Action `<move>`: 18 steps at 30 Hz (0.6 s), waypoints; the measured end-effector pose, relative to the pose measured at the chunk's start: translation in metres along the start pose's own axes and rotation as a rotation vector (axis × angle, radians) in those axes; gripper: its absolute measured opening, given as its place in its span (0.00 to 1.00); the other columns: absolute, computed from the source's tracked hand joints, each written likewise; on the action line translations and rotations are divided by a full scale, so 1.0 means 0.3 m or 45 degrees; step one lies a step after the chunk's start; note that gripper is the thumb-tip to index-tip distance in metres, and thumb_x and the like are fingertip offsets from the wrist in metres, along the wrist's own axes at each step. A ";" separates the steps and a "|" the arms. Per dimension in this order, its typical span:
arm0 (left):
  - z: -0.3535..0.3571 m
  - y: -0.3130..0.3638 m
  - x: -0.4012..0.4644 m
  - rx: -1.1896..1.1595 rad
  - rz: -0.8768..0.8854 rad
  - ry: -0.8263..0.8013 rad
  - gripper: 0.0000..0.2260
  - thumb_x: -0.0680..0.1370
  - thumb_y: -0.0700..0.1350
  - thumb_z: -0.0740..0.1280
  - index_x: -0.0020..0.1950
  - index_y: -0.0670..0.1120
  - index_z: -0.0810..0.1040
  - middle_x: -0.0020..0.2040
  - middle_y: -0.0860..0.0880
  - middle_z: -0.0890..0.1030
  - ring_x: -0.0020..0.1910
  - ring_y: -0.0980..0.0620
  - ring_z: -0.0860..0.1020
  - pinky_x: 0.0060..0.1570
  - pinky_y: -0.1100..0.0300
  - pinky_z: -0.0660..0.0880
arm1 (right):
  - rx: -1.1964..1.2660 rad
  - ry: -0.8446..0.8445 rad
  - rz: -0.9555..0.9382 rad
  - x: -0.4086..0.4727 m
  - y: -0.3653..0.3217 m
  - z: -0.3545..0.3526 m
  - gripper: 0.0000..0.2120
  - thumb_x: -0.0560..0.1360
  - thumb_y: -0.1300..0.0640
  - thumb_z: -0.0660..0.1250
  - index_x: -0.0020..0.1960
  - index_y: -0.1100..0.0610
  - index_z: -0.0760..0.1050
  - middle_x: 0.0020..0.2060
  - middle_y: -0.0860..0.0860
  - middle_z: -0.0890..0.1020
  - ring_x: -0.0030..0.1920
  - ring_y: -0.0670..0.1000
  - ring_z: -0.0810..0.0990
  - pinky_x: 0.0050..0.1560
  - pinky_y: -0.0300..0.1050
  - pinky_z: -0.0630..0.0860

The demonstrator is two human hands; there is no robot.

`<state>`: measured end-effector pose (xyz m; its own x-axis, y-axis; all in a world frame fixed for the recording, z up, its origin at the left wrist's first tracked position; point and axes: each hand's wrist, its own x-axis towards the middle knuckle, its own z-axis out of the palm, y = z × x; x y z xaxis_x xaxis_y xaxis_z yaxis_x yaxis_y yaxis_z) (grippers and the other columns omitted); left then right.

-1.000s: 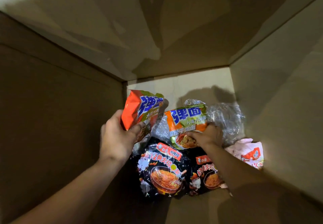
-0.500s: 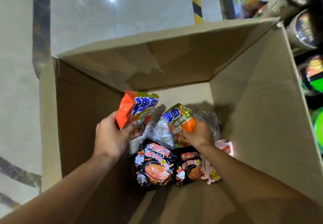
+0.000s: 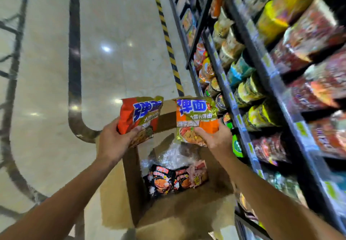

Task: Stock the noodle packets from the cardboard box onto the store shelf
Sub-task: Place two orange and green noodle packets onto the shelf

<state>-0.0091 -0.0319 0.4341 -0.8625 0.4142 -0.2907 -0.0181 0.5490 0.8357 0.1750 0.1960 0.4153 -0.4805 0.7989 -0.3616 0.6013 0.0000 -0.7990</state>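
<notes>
One orange noodle packet [image 3: 137, 117] is gripped at its lower edge by the left hand [image 3: 114, 142], and a second packet [image 3: 196, 121] is gripped in the same way by the right hand [image 3: 218, 139], both above the open cardboard box [image 3: 119, 193]. They should be turned right toward the shelf [image 3: 241, 120] and placed face outward, upright. Large blue characters "弹面" are read on the packets; the smaller print is probably too blurred. More packets [image 3: 168, 179] are left in the box.

Glossy aisle floor [image 3: 116, 24] beside stocked racks.
Pale and polished, catching ceiling-light glare; crossed by a dark inlaid band [image 3: 74, 56] curving at its near end, with a yellow-and-black hazard strip [image 3: 166, 39] along the right edge. Blurred cup noodles [image 3: 249, 90] and red bowls [image 3: 307, 33] lining the right side.
</notes>
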 end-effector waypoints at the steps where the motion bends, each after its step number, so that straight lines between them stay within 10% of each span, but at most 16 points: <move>1: -0.044 0.057 -0.028 -0.016 0.014 -0.012 0.10 0.72 0.51 0.77 0.49 0.57 0.79 0.43 0.58 0.84 0.43 0.57 0.84 0.46 0.53 0.81 | 0.029 -0.011 0.025 -0.050 -0.047 -0.044 0.14 0.67 0.52 0.81 0.46 0.49 0.78 0.43 0.47 0.86 0.42 0.48 0.85 0.47 0.43 0.80; 7: -0.311 0.444 -0.220 -0.164 0.169 -0.076 0.11 0.71 0.50 0.77 0.50 0.60 0.78 0.38 0.73 0.81 0.42 0.69 0.81 0.41 0.67 0.76 | 0.194 0.106 -0.007 -0.408 -0.391 -0.299 0.15 0.67 0.53 0.82 0.49 0.55 0.80 0.42 0.48 0.86 0.38 0.37 0.83 0.41 0.32 0.78; 14: -0.483 0.748 -0.473 -0.300 0.358 -0.296 0.15 0.72 0.51 0.76 0.56 0.58 0.79 0.46 0.64 0.85 0.48 0.64 0.83 0.44 0.69 0.78 | 0.361 0.307 -0.118 -0.807 -0.577 -0.542 0.16 0.68 0.53 0.81 0.54 0.51 0.82 0.48 0.47 0.88 0.49 0.47 0.87 0.50 0.47 0.82; 18: -0.515 0.863 -0.623 -0.351 0.462 -0.374 0.16 0.72 0.49 0.76 0.58 0.56 0.79 0.46 0.61 0.85 0.48 0.62 0.83 0.42 0.69 0.78 | 0.422 0.407 -0.198 -1.001 -0.633 -0.684 0.15 0.69 0.55 0.80 0.54 0.51 0.81 0.46 0.46 0.87 0.46 0.43 0.86 0.43 0.35 0.81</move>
<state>0.0691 -0.0793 0.7769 -0.6612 0.7489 -0.0455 0.0888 0.1384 0.9864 0.3362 0.0794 0.7741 -0.2971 0.9494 -0.1017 0.2774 -0.0161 -0.9606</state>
